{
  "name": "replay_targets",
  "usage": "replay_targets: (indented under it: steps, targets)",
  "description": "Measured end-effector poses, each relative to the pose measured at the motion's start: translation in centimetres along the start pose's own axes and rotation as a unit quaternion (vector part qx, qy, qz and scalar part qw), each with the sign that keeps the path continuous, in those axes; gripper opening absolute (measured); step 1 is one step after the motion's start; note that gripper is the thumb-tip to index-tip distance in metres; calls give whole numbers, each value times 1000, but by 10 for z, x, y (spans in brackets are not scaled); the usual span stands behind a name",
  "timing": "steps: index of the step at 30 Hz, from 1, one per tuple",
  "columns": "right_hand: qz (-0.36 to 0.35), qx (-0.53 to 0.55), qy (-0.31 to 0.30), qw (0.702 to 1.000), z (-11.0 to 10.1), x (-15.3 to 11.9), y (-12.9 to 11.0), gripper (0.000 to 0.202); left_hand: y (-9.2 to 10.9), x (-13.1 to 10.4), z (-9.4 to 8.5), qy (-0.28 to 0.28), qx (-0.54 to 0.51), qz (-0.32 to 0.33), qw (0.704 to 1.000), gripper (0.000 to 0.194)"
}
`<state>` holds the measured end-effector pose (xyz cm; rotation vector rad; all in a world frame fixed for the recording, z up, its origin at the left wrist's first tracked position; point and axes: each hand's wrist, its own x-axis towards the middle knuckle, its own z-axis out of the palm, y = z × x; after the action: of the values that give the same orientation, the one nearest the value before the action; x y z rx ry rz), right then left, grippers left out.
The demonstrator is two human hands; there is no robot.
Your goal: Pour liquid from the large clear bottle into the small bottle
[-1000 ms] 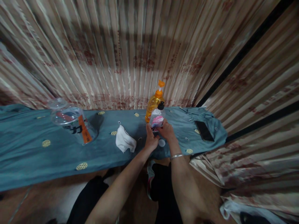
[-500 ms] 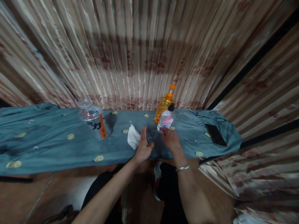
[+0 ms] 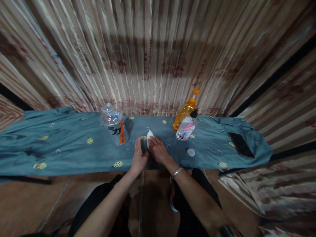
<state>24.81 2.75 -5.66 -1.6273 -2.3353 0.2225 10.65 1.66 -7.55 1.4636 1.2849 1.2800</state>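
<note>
My right hand [image 3: 158, 150] has its fingers pressed around a crumpled white cloth or tissue [image 3: 149, 135], partly hidden beneath them. Just left of it, my left hand [image 3: 139, 158] rests on the blue-green tablecloth, thumb and fingers apart with nothing between them. A flat white disc, like a lid [image 3: 191, 152], lies to the right of my hands. Behind it stands a clear pump bottle with a pink label and black top [image 3: 185, 128]. An orange pump bottle [image 3: 183, 114] is right behind that one.
A large clear plastic bottle with an orange and grey label [image 3: 116, 126], uncapped, stands left on the covered table [image 3: 74, 154]. A black phone [image 3: 241, 144] lies near the right end. A pleated curtain [image 3: 158, 59] hangs along the back edge.
My right hand has left the clear pump bottle and moved left onto the white cloth. The white disc now shows on the table. My view has shifted slightly left.
</note>
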Motion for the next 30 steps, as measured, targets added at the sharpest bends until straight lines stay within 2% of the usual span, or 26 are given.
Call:
replay_targets:
  steps: [4,6,10,12,16,21,23,25,27,30]
  targets:
    - [87,-36,11,996,-1,8,25,57,0,-1,-19,20,6,0,1000,80]
    - [128,-37,35,990,-4,13,40,60,2,-2,-30,33,5,1,999,78]
    - [170,-10,68,983,-7,28,53,50,7,-5,-49,61,-11,1,998,73]
    - [162,-1,68,984,-5,37,47,49,9,-5,-56,77,-22,-1,997,70]
    - [116,23,59,991,5,49,16,49,8,-1,-65,105,-48,-6,993,65]
    - [27,53,24,998,9,39,-15,46,7,8,-74,151,-70,-14,986,57]
    - [11,53,23,998,1,27,-20,48,6,11,-79,171,-75,-21,982,55]
    - [31,29,40,998,-16,13,-19,53,5,15,-84,194,-79,-30,977,55]
    - [84,-10,42,996,-39,-3,-10,50,5,19,-89,218,-80,-41,972,63]
    - [183,-71,-35,980,-77,-32,14,42,8,30,-94,236,-72,-50,968,84]
